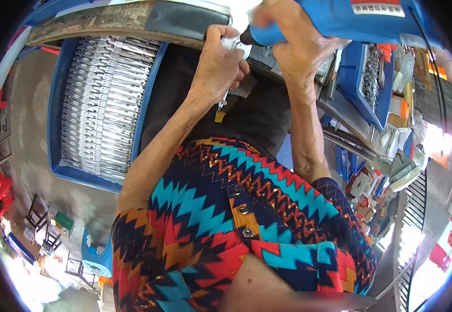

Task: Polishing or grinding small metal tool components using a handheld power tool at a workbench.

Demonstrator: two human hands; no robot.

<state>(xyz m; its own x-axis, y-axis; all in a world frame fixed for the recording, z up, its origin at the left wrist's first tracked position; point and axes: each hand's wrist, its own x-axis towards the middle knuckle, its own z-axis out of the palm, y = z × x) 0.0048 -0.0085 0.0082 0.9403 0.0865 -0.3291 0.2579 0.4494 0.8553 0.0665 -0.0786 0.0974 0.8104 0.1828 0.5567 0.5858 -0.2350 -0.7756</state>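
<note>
My left hand [215,70] is closed around a silver metal fitting [243,48] at the edge of the workbench [176,20]. A thin rod with a yellow end [219,117] shows below that hand; whether it belongs to the fitting I cannot tell. In my right hand [301,54] is a blue power tool [330,22], its fingers wrapped round the body. The tool's black nose [246,37] points left and meets the fitting or comes very near it. Bright glare hides the spot just above.
On the left, a blue bin [54,119] holds rows of long silver metal parts [103,104]. Another blue bin [353,73] with small dark metal pieces stands right of my right arm. A black cable [435,67] hangs at the far right. Boxes and stools crowd the floor.
</note>
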